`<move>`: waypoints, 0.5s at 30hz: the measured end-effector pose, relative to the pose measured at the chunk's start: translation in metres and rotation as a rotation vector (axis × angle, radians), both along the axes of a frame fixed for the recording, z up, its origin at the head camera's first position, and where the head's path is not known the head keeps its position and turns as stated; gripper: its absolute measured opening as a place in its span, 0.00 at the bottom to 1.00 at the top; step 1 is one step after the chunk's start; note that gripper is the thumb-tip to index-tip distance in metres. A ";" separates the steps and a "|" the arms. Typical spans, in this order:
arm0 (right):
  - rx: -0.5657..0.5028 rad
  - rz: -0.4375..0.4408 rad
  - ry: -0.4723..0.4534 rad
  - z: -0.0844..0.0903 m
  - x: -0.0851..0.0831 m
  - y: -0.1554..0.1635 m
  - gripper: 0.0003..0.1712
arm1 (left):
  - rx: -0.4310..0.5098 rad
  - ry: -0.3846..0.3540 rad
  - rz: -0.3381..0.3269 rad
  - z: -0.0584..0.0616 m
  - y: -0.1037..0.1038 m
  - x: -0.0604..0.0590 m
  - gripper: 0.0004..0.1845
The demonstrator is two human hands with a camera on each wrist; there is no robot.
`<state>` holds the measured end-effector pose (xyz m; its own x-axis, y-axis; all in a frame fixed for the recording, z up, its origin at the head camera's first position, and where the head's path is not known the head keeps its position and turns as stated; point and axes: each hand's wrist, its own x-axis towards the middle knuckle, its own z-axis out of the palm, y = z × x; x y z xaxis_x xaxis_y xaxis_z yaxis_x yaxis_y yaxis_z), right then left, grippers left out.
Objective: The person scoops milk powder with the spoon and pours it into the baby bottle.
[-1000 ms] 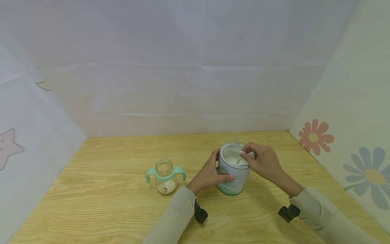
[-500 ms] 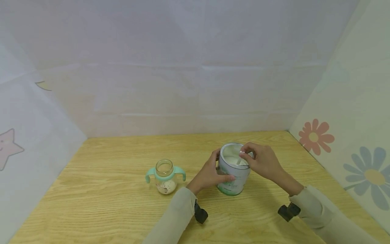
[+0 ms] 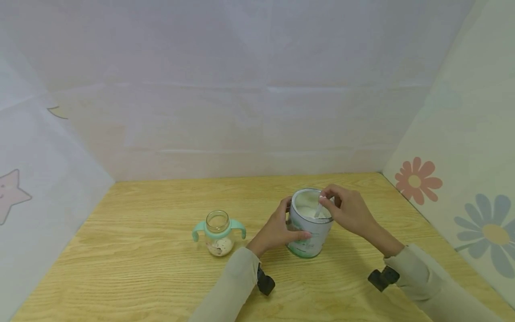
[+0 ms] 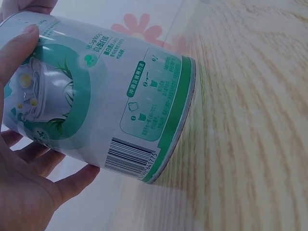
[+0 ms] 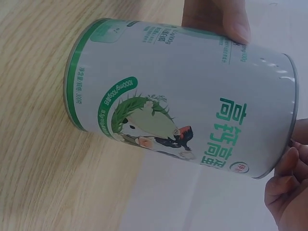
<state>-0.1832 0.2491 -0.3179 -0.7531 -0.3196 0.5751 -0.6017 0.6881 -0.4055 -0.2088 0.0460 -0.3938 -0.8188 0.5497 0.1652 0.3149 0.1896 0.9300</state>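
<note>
An open white-and-green milk powder can [image 3: 307, 232] [image 4: 101, 106] [image 5: 183, 96] stands on the wooden table [image 3: 141, 250], with white powder inside. My left hand [image 3: 277, 230] grips its side, thumb and fingers curled round the wall. My right hand [image 3: 348, 210] hovers over the can's mouth and pinches the handle of a white scoop [image 3: 318, 209] that dips into the powder. A small glass baby bottle [image 3: 218, 233] with mint-green handles stands open to the left, with a little powder at its bottom.
Pale walls close the table in at the back and both sides; the right wall carries flower prints [image 3: 416, 181], the left a star [image 3: 12, 194]. Bare wood lies in front of and left of the bottle.
My right hand has shifted slightly, tilting the scoop deeper into the can. The left hand, the can and the bottle stay where they were.
</note>
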 end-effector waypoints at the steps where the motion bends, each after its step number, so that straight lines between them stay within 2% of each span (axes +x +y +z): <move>1: -0.006 0.004 0.002 0.001 0.000 0.000 0.05 | -0.001 0.000 0.000 0.000 0.000 0.000 0.50; 15: -0.015 0.002 0.069 0.007 -0.005 0.002 0.04 | 0.001 -0.003 -0.002 0.001 0.000 0.001 0.50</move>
<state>-0.1879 0.2514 -0.3105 -0.7112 -0.3116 0.6301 -0.6296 0.6812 -0.3737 -0.2078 0.0461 -0.3930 -0.8181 0.5513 0.1637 0.3128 0.1875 0.9311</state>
